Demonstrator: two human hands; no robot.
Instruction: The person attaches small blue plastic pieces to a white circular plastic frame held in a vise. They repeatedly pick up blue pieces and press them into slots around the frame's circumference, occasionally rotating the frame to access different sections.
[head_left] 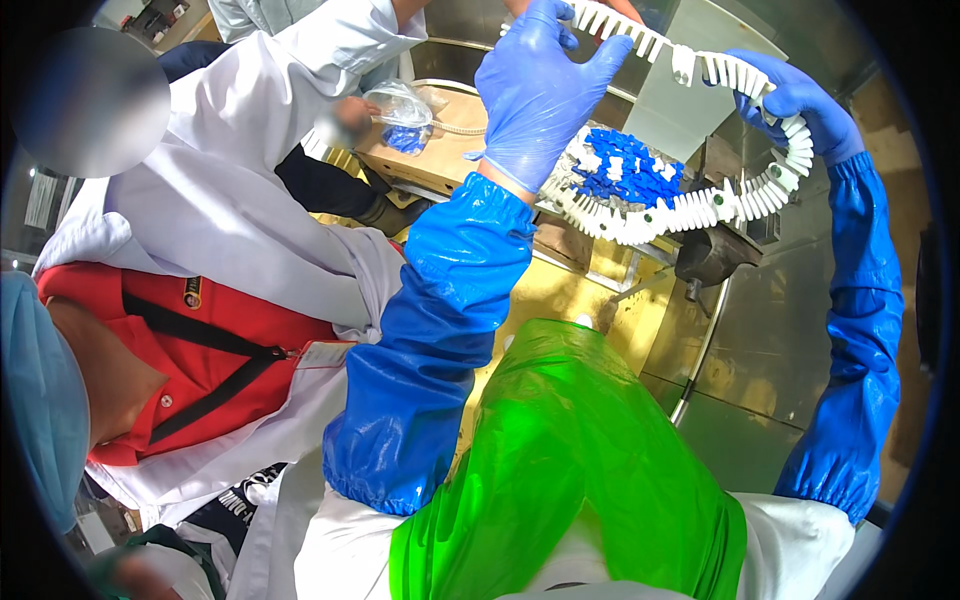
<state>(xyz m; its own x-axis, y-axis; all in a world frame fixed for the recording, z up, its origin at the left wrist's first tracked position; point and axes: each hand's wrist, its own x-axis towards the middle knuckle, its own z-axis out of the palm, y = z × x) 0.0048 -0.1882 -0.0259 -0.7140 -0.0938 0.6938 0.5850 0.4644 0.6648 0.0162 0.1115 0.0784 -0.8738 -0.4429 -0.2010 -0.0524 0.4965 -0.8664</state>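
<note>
A long white plastic slat chain [684, 212] hangs in a wide loop between my hands, its small segments fanned out along the curve. My right hand [805, 105], in a blue glove, is closed round the loop at the upper right. At the top edge my left hand [540, 95], gloved alike, has its fingers at the chain's upper run, with the thumb stuck out to the right. Its fingertips are partly cut off by the picture's edge. Another person's bare fingers [622, 9] are behind the same stretch of chain.
A heap of blue and white pieces [625, 168] lies beyond the loop. A cardboard box [455, 125] carries a clear plastic bag [400, 105]. Close on my left stands a person in a white coat [230, 230]. A dark metal machine part [715, 262] juts out below the chain.
</note>
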